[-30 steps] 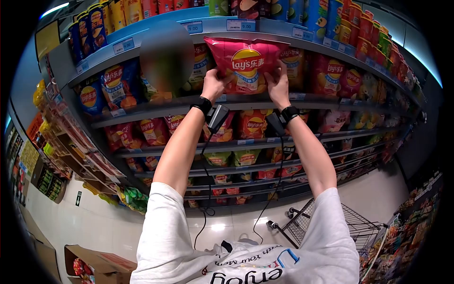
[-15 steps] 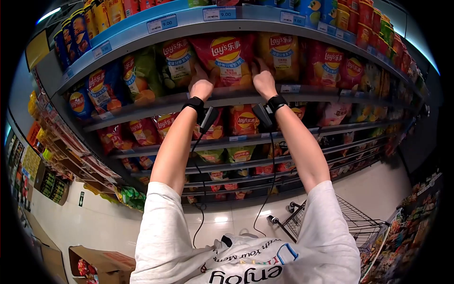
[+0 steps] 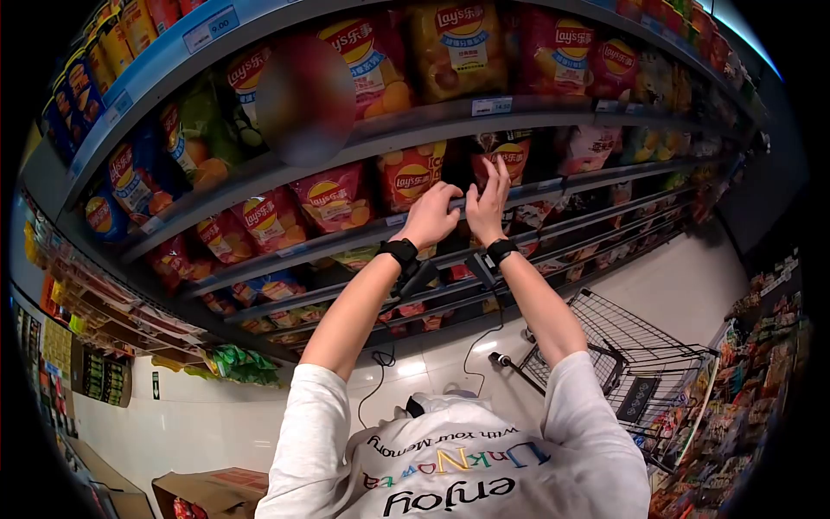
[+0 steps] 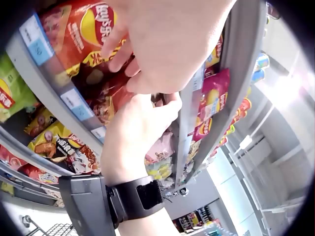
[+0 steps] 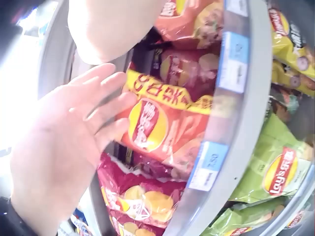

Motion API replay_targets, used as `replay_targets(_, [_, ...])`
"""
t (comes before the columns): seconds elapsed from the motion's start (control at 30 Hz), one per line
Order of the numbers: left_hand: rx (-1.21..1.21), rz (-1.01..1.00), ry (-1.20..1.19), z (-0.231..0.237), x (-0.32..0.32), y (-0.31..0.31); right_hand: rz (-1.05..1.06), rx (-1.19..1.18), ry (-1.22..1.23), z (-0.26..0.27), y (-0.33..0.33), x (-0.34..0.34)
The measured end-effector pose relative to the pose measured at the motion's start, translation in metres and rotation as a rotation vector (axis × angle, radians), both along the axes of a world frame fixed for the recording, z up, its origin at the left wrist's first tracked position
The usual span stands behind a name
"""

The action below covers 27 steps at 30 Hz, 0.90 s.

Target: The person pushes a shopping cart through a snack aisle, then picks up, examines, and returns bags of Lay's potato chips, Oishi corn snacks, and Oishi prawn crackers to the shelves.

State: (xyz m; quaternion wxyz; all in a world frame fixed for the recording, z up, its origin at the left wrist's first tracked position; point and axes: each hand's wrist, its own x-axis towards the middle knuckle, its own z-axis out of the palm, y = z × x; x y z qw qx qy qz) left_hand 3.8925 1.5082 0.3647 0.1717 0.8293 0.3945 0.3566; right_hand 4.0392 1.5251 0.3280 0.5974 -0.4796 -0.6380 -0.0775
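In the head view, my left hand [image 3: 430,215] is held before the second shelf, below and right of an orange-red chip bag [image 3: 410,176]. Beside it, my right hand [image 3: 488,206] has fingers raised in front of a red bag [image 3: 512,157]; contact is unclear. The right wrist view shows my left hand [image 5: 61,137] with loosely extended fingers at the edge of the orange-red bag [image 5: 165,128]. Neither hand visibly grips a bag. On the shelf above stands a pink-red bag [image 3: 372,65], partly behind a blurred patch.
Bags line several shelves, with a shelf edge [image 3: 380,134] above the hands and price tags along it. A shopping cart [image 3: 640,372] stands at the lower right. Cables hang from the wrist devices. An open cardboard box [image 3: 212,493] sits at the lower left.
The pink-red bag, earlier held between both hands, was set among the bags on the upper shelf and let go. Both hands moved down to the second shelf, and the view shifted.
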Motion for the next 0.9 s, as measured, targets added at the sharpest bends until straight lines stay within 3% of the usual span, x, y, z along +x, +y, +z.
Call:
replay_targets(0.07, [-0.093, -0.037, -0.035, -0.027, 0.018, 0.019, -0.089, -0.129, 0.075, -0.022, 0.01, 0.026])
replay_targets(0.13, [-0.354, 0.053, -0.197, -0.036, 0.037, 0.034, -0.138, -0.202, 0.112, -0.029, 0.019, 0.057])
replay_targets(0.27, [-0.357, 0.215, -0.185, -0.043, 0.063, 0.068, -0.092, -0.303, 0.267, -0.026, 0.041, 0.1])
replay_targets(0.3, [-0.868, 0.048, 0.106, -0.056, 0.065, 0.118, -0.075, -0.377, 0.277, -0.024, 0.049, 0.119])
replay_targets(0.33, [-0.877, 0.086, -0.129, -0.041, 0.077, 0.102, 0.081, -0.411, 0.37, -0.032, 0.068, 0.131])
replay_targets(0.37, [-0.878, 0.128, -0.365, -0.023, 0.087, 0.086, 0.083, -0.509, 0.329, -0.043, 0.081, 0.143])
replay_targets(0.43, [-0.86, 0.122, -0.375, -0.026, 0.097, 0.096, 0.311, -0.433, 0.416, -0.057, 0.103, 0.151])
replay_targets(0.47, [-0.832, 0.119, -0.393, -0.027, 0.1, 0.1, 0.31, -0.441, 0.422, -0.064, 0.105, 0.149])
replay_targets(0.53, [-0.732, 0.088, -0.344, -0.028, 0.1, 0.103, 0.47, -0.252, 0.663, -0.044, 0.093, 0.13])
replay_targets(0.57, [-0.628, 0.056, -0.3, -0.029, 0.1, 0.102, 0.471, -0.258, 0.666, -0.039, 0.087, 0.132])
replay_targets(0.6, [-0.632, 0.06, -0.3, -0.041, 0.1, 0.108, 0.354, -0.435, 0.574, -0.035, 0.081, 0.135])
replay_targets(0.67, [-0.363, 0.057, -0.326, -0.07, 0.102, 0.126, 0.172, -0.719, 0.45, -0.03, 0.074, 0.138])
replay_targets(0.7, [-0.36, 0.057, -0.327, -0.067, 0.105, 0.122, 0.172, -0.716, 0.448, -0.032, 0.071, 0.137])
replay_targets(0.77, [-0.245, -0.081, -0.435, -0.061, 0.112, 0.112, 0.391, -0.523, 0.712, -0.044, 0.067, 0.134])
replay_targets(0.8, [-0.161, -0.051, -0.301, -0.081, 0.115, 0.128, 0.433, -0.335, 0.679, -0.062, 0.075, 0.137])
replay_targets(0.83, [-0.161, -0.057, -0.306, -0.068, 0.114, 0.115, 0.394, -0.341, 0.729, -0.063, 0.07, 0.138])
replay_targets(0.9, [-0.309, -0.253, -0.468, -0.037, 0.114, 0.082, 0.395, -0.291, 0.819, -0.053, 0.047, 0.136])
